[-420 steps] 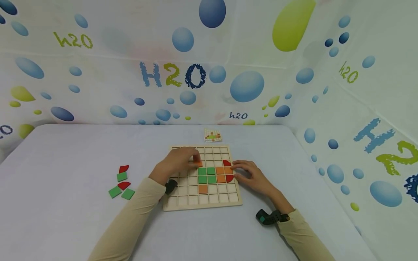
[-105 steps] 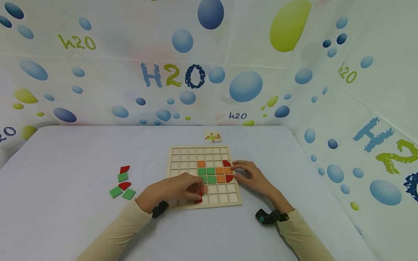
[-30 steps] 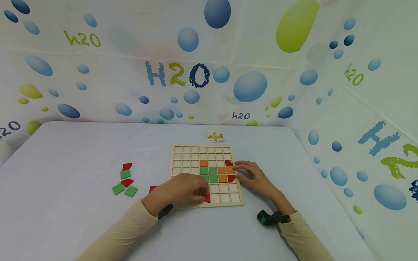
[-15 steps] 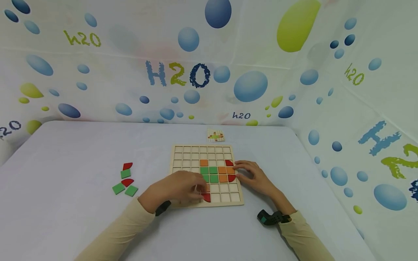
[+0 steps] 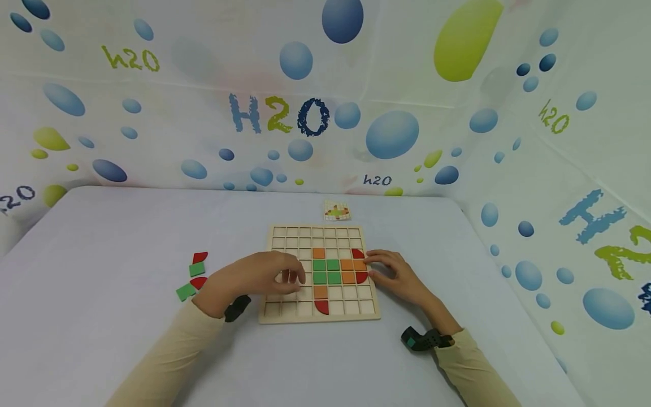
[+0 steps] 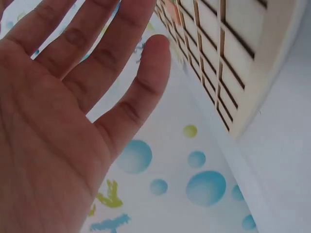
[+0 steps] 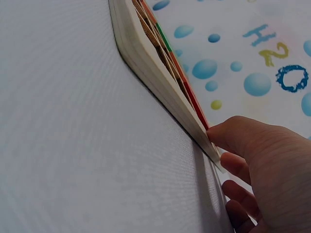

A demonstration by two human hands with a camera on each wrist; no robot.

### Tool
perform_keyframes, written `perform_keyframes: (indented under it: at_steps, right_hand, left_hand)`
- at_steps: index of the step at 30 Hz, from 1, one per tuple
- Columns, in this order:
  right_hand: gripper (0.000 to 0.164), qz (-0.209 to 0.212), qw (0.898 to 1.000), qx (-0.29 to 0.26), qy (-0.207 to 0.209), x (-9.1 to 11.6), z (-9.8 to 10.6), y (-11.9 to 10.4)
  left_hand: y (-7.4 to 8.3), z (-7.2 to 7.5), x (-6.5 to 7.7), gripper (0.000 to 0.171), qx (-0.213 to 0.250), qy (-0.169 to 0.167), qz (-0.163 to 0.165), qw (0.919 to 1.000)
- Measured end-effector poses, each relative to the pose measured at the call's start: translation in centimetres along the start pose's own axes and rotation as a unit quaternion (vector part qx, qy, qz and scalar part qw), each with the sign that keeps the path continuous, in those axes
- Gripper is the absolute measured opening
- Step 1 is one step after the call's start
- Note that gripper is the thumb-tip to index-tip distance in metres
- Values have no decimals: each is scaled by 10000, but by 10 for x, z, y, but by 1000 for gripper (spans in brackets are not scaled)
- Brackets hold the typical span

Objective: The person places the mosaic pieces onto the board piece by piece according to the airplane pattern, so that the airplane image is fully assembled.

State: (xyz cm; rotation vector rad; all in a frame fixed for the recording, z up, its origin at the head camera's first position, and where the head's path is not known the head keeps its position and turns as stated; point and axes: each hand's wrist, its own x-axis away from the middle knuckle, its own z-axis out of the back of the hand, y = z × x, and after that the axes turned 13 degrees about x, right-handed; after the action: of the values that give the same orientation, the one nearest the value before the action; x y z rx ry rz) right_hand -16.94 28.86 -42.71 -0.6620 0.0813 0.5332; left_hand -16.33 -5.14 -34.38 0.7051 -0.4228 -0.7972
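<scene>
A square wooden grid board lies on the table. Green squares, orange squares and red quarter-round tiles sit in some of its cells. My left hand hovers over the board's left part, with nothing between thumb and fingers; the left wrist view shows the bare palm. At the board's right edge rests my right hand, thumb and fingertips against the rim beside two red tiles. In the right wrist view its thumb touches the board's side.
Loose green tiles and red tiles lie left of the board, partly covered by my left forearm. A small pattern card lies behind the board. A patterned curtain hangs behind and at the right.
A red quarter-round tile now lies in the front row, below the lower orange square. My left hand has let go of it and moved back and left. The right hand stays put.
</scene>
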Motion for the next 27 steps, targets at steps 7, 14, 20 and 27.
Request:
perform_keyframes:
  at_steps: [7,14,20,27]
  right_hand:
    - [30,26,10000,-36,-16,0,-2,6]
    - [30,-65,10000,-17,-56,0,-2,7]
    - [31,-136,9999,16,-31,0,-2,1]
    - [30,-166,9998,0,-85,0,4,-15]
  left_hand:
    - [-14,12,7,10,247,35,161,9996]
    - [-21,23,13,11,393,116,160,9990]
    - [-31,30,22,14,796,-16,400,9960]
    - [-43,38,32,20,1180,-109,653,9908]
